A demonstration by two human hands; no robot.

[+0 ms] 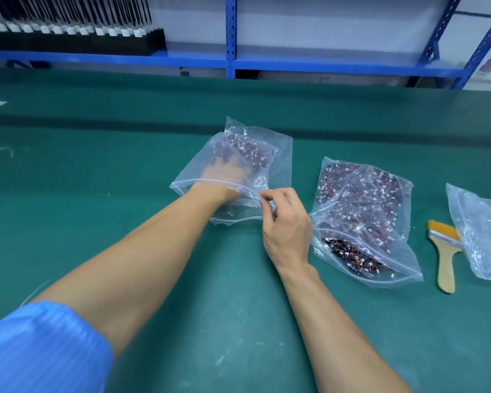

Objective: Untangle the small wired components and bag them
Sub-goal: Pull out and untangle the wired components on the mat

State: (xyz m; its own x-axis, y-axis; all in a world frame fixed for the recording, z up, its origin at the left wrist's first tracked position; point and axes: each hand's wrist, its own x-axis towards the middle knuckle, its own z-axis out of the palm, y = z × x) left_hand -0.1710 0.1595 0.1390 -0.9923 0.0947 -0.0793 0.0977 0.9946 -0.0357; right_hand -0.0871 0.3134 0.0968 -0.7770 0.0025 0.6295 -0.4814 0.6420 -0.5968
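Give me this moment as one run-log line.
left hand: inside open bag, among wired parts | right hand: pinching bag's rim | second bag: more parts inside, right of hands, untouched

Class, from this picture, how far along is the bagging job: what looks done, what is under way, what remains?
Done: some wired components already lie deep in the zip bag. Under way: the left hand reaches inside it while the right hand pinches its mouth open. Remaining: that bag is unsealed, and a tangle of wires sits in the open bag to the right.
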